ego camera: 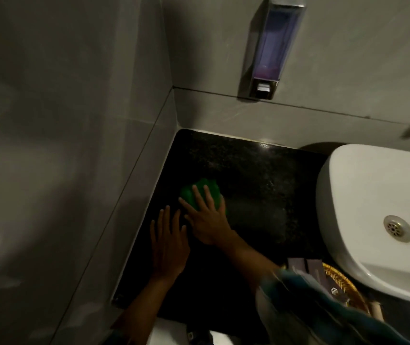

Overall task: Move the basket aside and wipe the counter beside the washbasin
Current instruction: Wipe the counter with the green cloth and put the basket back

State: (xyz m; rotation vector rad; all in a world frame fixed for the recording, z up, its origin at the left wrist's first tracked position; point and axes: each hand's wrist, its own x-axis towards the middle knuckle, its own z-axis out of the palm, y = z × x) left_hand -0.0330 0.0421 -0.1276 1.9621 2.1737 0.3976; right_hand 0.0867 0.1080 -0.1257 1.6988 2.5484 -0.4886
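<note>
Our right hand [207, 217] presses flat, fingers spread, on a green cloth [202, 192] mid-desk [248, 175]; our left hand [169, 242] rests open at seven o'clock of it. The basket [343, 285] already sits aside at four o'clock, against the washbasin [363, 190]. Wiping seems underway. Walls close off nine and twelve o'clock; bare desk lies toward two.

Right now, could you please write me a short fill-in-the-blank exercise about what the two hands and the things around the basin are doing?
1. The right hand presses a crumpled ____ cloth flat onto the black speckled stone counter.
2. The left hand lies flat on the counter, holding ____.
3. The woven golden basket sits at the near edge, close beside the ____ oval washbasin.
4. The clear soap dispenser hangs on the ____.

Missing words: green; nothing; white; wall
</note>
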